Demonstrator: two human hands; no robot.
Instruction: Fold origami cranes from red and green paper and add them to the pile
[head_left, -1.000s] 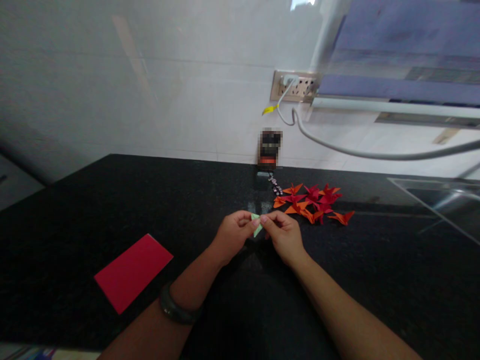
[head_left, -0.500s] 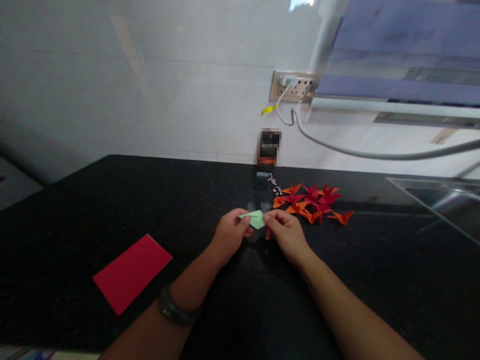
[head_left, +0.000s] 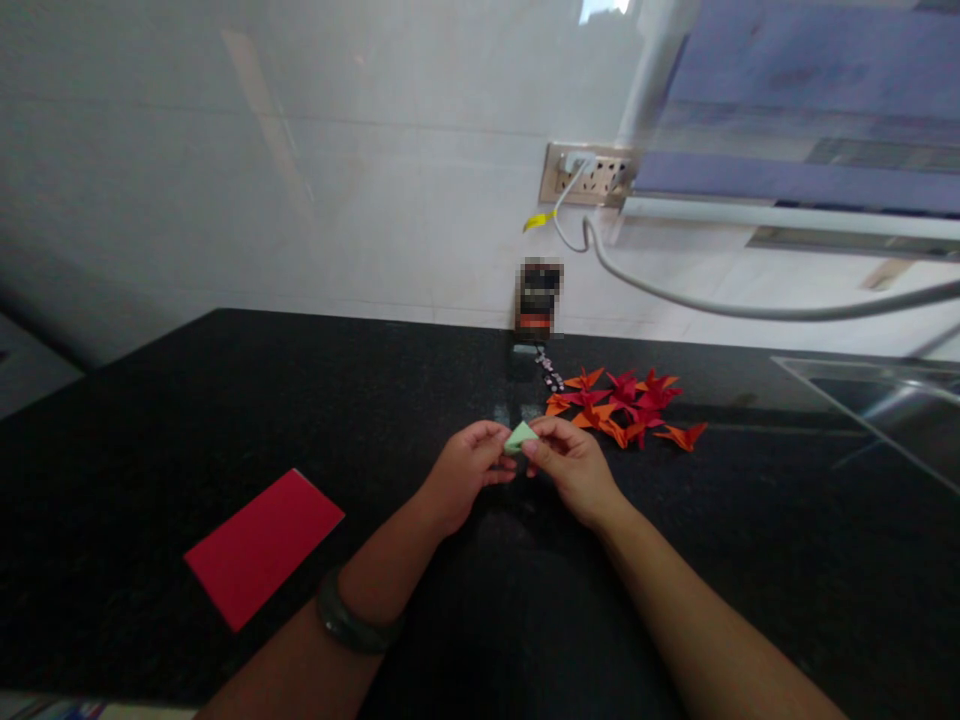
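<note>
Black stone forms the counter [head_left: 225, 400] that fills the lower half of the view, and both my forearms reach out over it. The green paper piece [head_left: 519, 438], folded small, sits at the centre, held between my two hands just above the stone; I cannot tell whether its lower edge touches the surface.

My left hand [head_left: 466, 470] pinches the left side of the piece between thumb and forefinger, with the remaining fingers curled toward the palm. My right hand [head_left: 570, 468] pinches the right side in the same manner, knuckles up and fingers bent. The two pinches nearly meet, so only a small wedge of green shows between them. A dark wristband [head_left: 349, 620] circles my left wrist.

Just beyond my right hand lies a cluster of folded paper shapes [head_left: 626, 405] in red and orange, flat on the stone and overlapping one another. A red sheet [head_left: 264, 545], unfolded and rectangular, lies well apart to the left, near the front edge.

At the back of the counter a small blurred object [head_left: 538, 297] stands against the pale wall, with a short beaded string [head_left: 551, 372] in front of it. Above it a socket plate [head_left: 589, 172] carries a white cable [head_left: 675, 290] that runs off to the right.
</note>
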